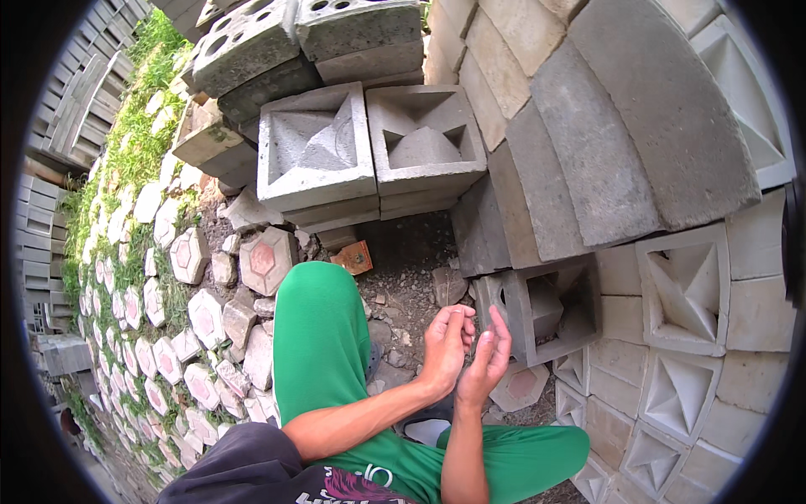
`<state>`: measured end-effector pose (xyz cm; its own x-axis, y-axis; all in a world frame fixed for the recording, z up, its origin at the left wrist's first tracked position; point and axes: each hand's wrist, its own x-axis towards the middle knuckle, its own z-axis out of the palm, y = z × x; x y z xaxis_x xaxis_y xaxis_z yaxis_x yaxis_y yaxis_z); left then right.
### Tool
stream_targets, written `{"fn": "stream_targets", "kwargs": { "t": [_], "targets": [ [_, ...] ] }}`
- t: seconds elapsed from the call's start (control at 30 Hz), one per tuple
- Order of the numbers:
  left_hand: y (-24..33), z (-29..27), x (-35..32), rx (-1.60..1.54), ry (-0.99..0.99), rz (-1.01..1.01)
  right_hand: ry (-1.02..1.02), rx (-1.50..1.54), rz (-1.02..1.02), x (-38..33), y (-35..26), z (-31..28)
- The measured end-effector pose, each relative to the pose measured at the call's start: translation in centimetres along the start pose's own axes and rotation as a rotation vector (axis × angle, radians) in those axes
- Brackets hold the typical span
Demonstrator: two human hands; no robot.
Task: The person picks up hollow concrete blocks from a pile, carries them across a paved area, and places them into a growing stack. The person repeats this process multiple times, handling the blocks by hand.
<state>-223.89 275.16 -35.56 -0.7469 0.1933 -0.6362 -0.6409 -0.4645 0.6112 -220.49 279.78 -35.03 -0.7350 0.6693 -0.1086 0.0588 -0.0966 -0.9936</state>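
In front of my bent knee, my left hand (pixel 447 346) and my right hand (pixel 485 363) are raised close together, palms partly facing each other. The left one is closed, its fingers curled and thumb pressed along them; whatever it may hold is too small or hidden to make out. On the right hand the fingers stretch upward, slightly cupped, with the thumb apart and nothing seen in them. Just beyond the hands lies a hollow concrete block (pixel 550 315) on its side, with a dark opening. A hexagonal paver (pixel 519 386) with a pinkish centre rests on the ground beside the right hand.
Two patterned concrete blocks (pixel 317 151) stand ahead, with holed blocks (pixel 252 46) stacked behind. Tall grey slabs (pixel 588 151) lean on the right, above a block wall (pixel 684 286). Hexagonal pavers (pixel 201 315) and grass (pixel 147 80) spread leftward. A small orange packet (pixel 353 258) lies ahead.
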Motion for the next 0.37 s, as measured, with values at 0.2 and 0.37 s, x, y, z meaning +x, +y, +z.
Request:
{"fn": "stream_targets", "kwargs": {
  "t": [0.2,0.37],
  "targets": [
    [10.0,-2.1,-8.0,0.043,0.23,0.107,-0.281,0.061,0.365,-4.0,-5.3,5.1],
    [17.0,-4.0,-14.3,-0.018,0.389,0.096,-0.509,-0.102,0.612,-6.0,-14.8,9.5]
  ]
}}
